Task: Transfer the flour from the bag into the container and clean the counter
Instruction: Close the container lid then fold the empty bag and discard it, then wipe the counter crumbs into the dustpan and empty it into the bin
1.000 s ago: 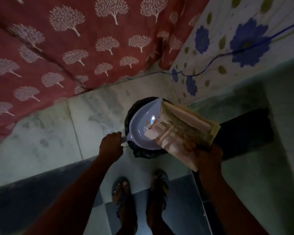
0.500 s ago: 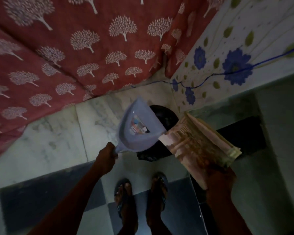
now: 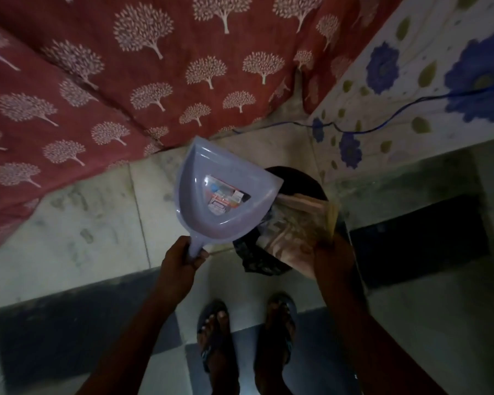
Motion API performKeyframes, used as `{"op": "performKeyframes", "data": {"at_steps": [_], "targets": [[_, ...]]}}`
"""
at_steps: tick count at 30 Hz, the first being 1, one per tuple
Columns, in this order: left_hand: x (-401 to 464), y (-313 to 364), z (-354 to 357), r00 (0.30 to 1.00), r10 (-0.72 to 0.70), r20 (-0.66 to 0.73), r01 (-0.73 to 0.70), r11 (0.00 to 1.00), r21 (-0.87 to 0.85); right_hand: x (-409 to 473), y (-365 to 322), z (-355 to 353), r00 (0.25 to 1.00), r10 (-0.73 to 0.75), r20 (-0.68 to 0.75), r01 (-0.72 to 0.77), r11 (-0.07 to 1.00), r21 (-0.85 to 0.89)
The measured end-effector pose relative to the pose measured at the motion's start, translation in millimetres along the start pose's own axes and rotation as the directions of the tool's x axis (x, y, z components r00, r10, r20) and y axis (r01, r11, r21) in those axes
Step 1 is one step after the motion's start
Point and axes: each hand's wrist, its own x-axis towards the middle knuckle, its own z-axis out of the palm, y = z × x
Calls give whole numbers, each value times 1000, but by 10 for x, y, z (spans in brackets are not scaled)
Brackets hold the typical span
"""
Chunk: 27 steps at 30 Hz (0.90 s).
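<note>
A pale lilac plastic dustpan (image 3: 211, 201) with a sticker in its pan is held by its handle in my left hand (image 3: 181, 256). It is raised and lies left of a black bin (image 3: 294, 178) on the floor. My right hand (image 3: 330, 253) grips a tan paper flour bag (image 3: 297, 223), folded flat, and its end lies over the bin's mouth. A black liner (image 3: 254, 258) hangs over the bin's near rim. The bin's inside is too dark to see.
A red curtain with white tree prints (image 3: 126, 81) hangs behind the bin. A floral-covered surface (image 3: 411, 95) with a blue cord (image 3: 382, 121) stands at the right. My feet in sandals (image 3: 248, 337) stand on the tiled floor just short of the bin.
The dustpan has swung off the bin's mouth to the left and faces up. The flour bag has moved back over the bin.
</note>
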Motion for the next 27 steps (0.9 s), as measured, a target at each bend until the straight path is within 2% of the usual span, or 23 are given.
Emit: {"op": "performKeyframes", "data": {"at_steps": [3, 8, 14, 18, 21, 24, 27], "targets": [[106, -78, 113, 1000, 20, 2, -19, 997, -69, 262, -73, 358, 996, -45, 71, 47, 998, -35], [283, -67, 265, 997, 71, 2, -70, 988, -140, 777, 12, 812, 982, -1, 189, 34, 984, -173], [268, 116, 353, 998, 52, 34, -45, 979, -197, 948, 172, 750, 989, 38, 145, -9, 980, -201], [86, 404, 362, 1000, 11, 18, -6, 973, -231, 705, 125, 361, 993, -75, 96, 89, 986, -145], [-133, 744, 323, 998, 64, 9, -61, 979, -193, 482, 45, -12, 993, -61, 101, 61, 998, 6], [-446, 1123, 238, 994, 108, 17, -104, 984, -144, 84, -202, -451, 986, -134, 102, 122, 985, 122], [-899, 1576, 117, 990, 122, 69, -114, 987, -110, -437, -526, -909, 980, -194, 42, 182, 961, 209]]}}
